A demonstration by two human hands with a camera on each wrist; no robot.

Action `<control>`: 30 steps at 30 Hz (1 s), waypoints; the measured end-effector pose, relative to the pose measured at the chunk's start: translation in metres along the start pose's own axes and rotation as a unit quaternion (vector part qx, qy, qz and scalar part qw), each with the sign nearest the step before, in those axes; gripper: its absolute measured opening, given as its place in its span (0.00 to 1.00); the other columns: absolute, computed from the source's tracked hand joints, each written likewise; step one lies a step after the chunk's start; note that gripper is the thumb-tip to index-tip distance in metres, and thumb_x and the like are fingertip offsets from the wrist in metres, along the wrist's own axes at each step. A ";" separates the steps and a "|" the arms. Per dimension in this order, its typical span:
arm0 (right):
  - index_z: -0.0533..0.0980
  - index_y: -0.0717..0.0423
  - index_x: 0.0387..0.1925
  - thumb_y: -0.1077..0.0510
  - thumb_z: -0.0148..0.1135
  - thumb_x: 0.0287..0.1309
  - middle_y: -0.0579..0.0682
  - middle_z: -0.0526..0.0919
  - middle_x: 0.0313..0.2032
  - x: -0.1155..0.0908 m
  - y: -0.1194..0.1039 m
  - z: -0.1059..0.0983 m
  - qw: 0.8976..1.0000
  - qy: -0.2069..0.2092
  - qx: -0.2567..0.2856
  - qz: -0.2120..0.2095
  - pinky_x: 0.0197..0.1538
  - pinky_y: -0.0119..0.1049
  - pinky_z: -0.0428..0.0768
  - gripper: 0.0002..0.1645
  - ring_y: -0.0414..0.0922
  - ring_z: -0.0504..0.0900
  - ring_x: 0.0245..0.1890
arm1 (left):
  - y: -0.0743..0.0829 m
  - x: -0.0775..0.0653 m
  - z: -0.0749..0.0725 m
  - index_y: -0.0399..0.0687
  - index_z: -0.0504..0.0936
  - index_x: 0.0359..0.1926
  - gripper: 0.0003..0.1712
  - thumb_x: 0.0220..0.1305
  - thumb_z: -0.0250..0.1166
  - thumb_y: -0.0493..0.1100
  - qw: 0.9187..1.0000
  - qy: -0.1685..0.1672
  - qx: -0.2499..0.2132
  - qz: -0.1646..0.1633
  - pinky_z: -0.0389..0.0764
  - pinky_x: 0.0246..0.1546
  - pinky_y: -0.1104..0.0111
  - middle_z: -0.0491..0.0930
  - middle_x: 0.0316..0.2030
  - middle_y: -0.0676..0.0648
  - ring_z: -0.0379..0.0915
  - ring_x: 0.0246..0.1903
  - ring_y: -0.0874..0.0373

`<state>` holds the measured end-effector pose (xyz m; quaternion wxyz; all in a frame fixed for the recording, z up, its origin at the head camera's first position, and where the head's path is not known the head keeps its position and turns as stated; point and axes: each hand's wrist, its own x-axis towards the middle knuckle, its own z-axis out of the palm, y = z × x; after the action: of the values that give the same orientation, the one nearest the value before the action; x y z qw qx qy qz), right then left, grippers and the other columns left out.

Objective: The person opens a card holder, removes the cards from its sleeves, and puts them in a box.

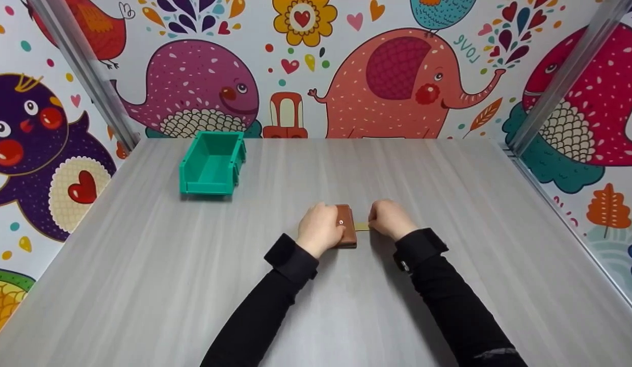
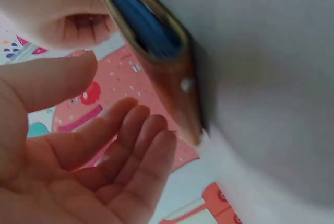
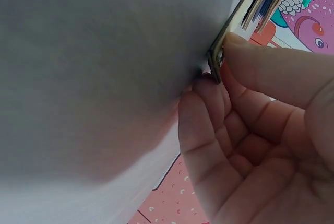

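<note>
A brown leather card wallet [image 1: 349,232] lies on the table. In the left wrist view, dark blue contents [image 2: 143,23] show inside the wallet's edge, with a round metal snap on its brown face. My left hand [image 1: 320,229] is at the wallet's left side in the head view; in its wrist view, the thumb and loosely bent fingers stand apart, with nothing between them. The wallet's yellowish strap [image 1: 362,226] extends to the right. My right hand [image 1: 391,219] pinches the strap's end [image 3: 215,59] between thumb and fingers, close over the table.
A green open-front plastic bin [image 1: 209,187] stands at the back left of the pale wood-grain table [image 1: 142,285]. Walls with cartoon animals [image 1: 387,86] enclose the back and sides, with metal posts [image 1: 565,76] at the corners.
</note>
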<state>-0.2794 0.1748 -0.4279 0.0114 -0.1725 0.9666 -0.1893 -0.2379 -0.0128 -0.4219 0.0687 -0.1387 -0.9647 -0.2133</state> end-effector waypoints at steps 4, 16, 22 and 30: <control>0.81 0.65 0.28 0.68 0.65 0.51 0.56 0.82 0.28 0.000 0.001 0.000 1.000 -0.006 0.006 0.013 0.37 0.45 0.78 0.01 0.53 0.79 0.29 | 0.008 -0.004 0.001 0.39 0.83 0.37 0.11 0.58 0.71 0.42 1.000 -0.005 0.012 0.024 0.77 0.44 0.56 0.80 0.37 0.40 0.77 0.41 0.43; 0.80 0.63 0.27 0.70 0.62 0.50 0.55 0.81 0.27 0.000 0.001 0.000 1.000 -0.009 0.015 0.014 0.34 0.42 0.76 0.03 0.51 0.78 0.27 | 0.020 -0.008 0.010 0.48 0.76 0.22 0.14 0.55 0.74 0.42 0.998 -0.009 0.033 0.060 0.77 0.42 0.60 0.76 0.33 0.43 0.75 0.39 0.44; 0.81 0.63 0.27 0.70 0.62 0.48 0.54 0.82 0.26 0.000 0.001 0.001 1.000 -0.010 0.014 0.014 0.34 0.42 0.77 0.03 0.51 0.78 0.27 | 0.024 -0.007 0.017 0.43 0.81 0.31 0.15 0.52 0.77 0.46 0.997 0.000 0.061 0.045 0.80 0.35 0.60 0.76 0.36 0.41 0.73 0.36 0.46; 0.81 0.65 0.28 0.70 0.62 0.51 0.56 0.82 0.28 0.001 0.000 0.000 1.000 -0.013 0.013 0.021 0.36 0.45 0.78 0.03 0.52 0.79 0.28 | 0.028 -0.004 0.020 0.38 0.82 0.41 0.24 0.50 0.77 0.50 0.995 0.003 0.093 0.036 0.80 0.36 0.59 0.78 0.37 0.40 0.75 0.38 0.46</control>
<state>-0.2802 0.1746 -0.4282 0.0300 -0.1539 0.9674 -0.1990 -0.2278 0.0193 -0.4300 0.0919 -0.1661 -0.9744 -0.1206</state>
